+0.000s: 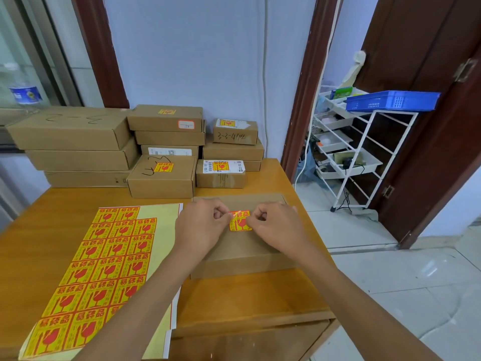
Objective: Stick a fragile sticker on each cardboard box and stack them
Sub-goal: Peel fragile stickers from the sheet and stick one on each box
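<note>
A flat cardboard box [242, 246] lies on the wooden table [65, 204] in front of me. Over its top sits a yellow-and-red fragile sticker [240, 220]. My left hand [201, 227] pinches the sticker's left edge and my right hand [276, 227] pinches its right edge, both with curled fingers. To the left lies the sticker sheet [104, 267] with several stickers on it; my left forearm crosses its lower right part.
Several cardboard boxes are stacked along the wall at the back of the table [166, 142], some bearing stickers, with large flat ones on the left [70, 131]. A white rack [364, 157] with a blue tray [393, 100] stands in the doorway to the right.
</note>
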A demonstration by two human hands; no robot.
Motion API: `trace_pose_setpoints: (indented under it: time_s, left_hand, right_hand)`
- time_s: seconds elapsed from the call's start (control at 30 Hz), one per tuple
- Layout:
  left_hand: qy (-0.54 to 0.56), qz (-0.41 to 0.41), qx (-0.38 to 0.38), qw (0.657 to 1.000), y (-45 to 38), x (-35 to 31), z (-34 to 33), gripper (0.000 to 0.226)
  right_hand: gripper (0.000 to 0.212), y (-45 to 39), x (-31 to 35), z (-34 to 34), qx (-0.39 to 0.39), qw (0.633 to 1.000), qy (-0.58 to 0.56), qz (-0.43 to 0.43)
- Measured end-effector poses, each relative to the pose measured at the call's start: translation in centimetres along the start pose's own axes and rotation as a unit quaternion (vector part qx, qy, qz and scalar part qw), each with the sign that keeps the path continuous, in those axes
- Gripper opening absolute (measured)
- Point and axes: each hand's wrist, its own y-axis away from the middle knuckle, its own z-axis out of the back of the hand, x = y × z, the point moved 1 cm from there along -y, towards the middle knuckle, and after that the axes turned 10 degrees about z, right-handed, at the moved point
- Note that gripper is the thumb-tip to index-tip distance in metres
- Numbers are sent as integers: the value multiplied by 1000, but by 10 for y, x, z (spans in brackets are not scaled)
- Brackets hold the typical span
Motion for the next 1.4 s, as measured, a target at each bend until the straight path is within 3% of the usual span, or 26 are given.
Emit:
trace_pose_setpoints:
  time_s: [0.5, 0.7, 0.77, 0.9, 1.1, 1.23, 1.4]
  left_hand:
    - [-3, 8, 19, 1000, -1, -4, 1, 8]
    - [-1, -8, 20, 1000, 0, -4, 1, 26]
    - [-11, -16, 25, 999, 0, -5, 2, 20]
    - [-75, -43, 68, 994, 2, -12, -3, 7]
    - [-65, -88, 161, 981, -3, -9, 7, 19]
    - [-68, -158, 70, 983, 9, -1, 3, 18]
    - [-58, -153, 43, 986, 9, 3, 1, 12]
  right_hand:
    - [26, 2, 3, -1, -9, 1000, 13, 12]
    - [24, 3, 3, 2, -11, 999, 15, 27]
    - [19, 4, 2, 2, -10, 999, 2, 33]
    - [6, 4, 1, 7, 22, 997, -58, 50]
    - [10, 5, 5, 8, 28, 996, -42, 70]
    - [13, 8, 6, 5, 4, 996, -30, 81]
    - [15, 11, 6, 2, -19, 995, -15, 92]
